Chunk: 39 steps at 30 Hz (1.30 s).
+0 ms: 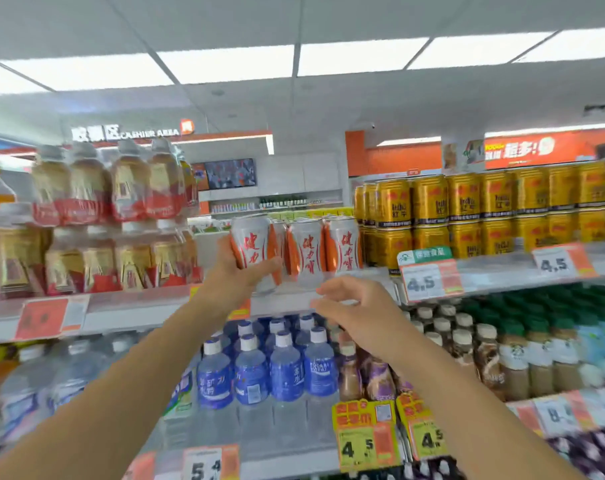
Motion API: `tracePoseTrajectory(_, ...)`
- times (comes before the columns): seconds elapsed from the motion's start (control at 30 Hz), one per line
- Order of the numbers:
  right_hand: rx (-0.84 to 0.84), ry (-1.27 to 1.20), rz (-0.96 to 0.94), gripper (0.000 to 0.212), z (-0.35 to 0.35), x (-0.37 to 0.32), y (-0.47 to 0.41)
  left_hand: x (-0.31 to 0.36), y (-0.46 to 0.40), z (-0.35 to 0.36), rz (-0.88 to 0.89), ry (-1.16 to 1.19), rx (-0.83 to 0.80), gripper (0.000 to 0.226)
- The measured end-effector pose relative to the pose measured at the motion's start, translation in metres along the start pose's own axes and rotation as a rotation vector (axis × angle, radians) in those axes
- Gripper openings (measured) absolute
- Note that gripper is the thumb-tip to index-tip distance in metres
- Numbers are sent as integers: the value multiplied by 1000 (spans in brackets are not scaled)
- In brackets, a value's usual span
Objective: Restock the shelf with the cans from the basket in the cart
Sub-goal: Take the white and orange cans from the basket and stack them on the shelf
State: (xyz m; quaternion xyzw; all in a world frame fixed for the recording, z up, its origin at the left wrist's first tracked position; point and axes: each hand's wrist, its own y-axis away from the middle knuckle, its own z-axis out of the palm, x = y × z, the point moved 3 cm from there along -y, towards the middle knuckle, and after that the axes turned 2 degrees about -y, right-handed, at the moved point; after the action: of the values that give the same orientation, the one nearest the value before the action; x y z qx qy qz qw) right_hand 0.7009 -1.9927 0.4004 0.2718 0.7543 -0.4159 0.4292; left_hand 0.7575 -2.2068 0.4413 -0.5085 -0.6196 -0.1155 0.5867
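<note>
The can [251, 242], white with orange stripes and red script, is held tilted at the front edge of the top shelf [283, 297], just left of the row of matching cans [323, 249] already standing there. The left hand [237, 268] grips it from below, fingers [230, 245] curled round its lower half.

Taking that shelf as the landmark and going left to right: at its far left stand shrink-wrapped packs of amber tea bottles [114, 216], stacked two high. Right of the matching cans are gold cans [481, 209], also stacked two high. Orange-and-white price tags [431, 280] marked 4.5 hang along the shelf's front lip.

The right hand [353, 308] hovers in front of the shelf edge, just below the matching cans, fingers [323, 299] loosely bent and holding nothing.

On the shelf below stand clear water bottles, then blue-labelled bottles [283, 365], then brown coffee bottles [523, 362] with pale caps.

Behind the top shelf is a white and orange wall with a "CASHIER AREA" sign [131, 132], a dark screen [230, 173] and white ceiling panels [225, 65] lit overhead.
</note>
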Motion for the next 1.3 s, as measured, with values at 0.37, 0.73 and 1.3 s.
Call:
tracePoseTrajectory(0.37,5,-18,8,12,17,6,-7,-3,-64,4,23,34,-10,72)
tracePoseTrajectory(0.73,-1,-50,14,11,17,17,-8,-14,-71,11,10,-205,-42,75)
tracePoseTrajectory(1.3,444,273,-142,80,-8,-3,-47,-18,-79,7,-64,-406,-182,84)
